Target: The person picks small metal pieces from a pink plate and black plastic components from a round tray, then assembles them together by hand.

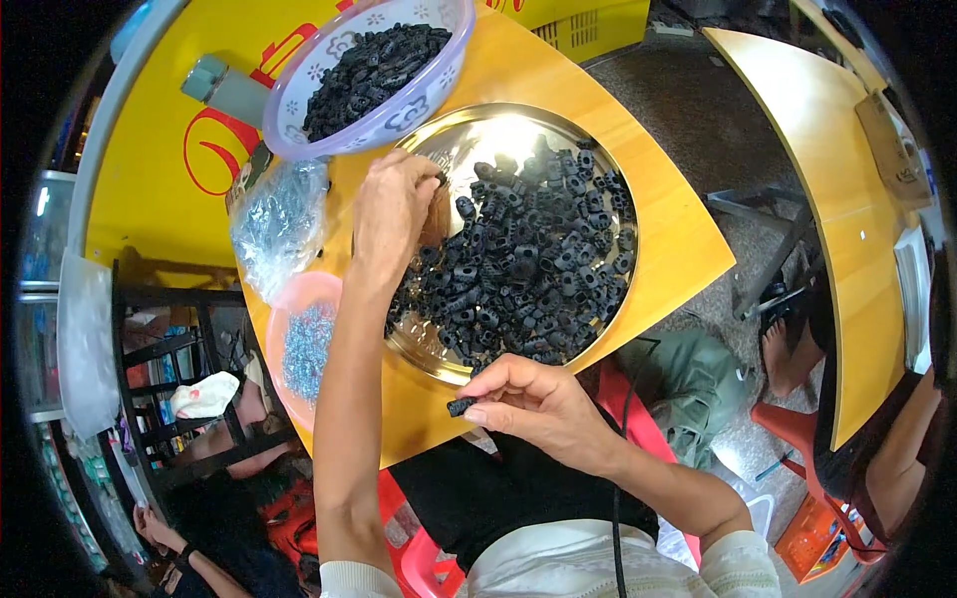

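A round gold-coloured metal tray bears a heap of small black plastic pieces with holes, resembling cord locks. Over the tray's left side is my left hand, fingers closed, with a dark bit of a black piece showing at the fingertips. My right hand, at the tray's near edge, pinches a black plastic cord lock between thumb and fingers. Left of the tray, a pink bowl holds many tiny bluish-silver parts, perhaps springs; my left forearm partly covers it.
A lilac flowered basin full of black pieces stands behind the tray. Beside it are a crumpled clear plastic bag and a capped bottle. The yellow wooden table has a corner at right. Another person's hand shows lower left.
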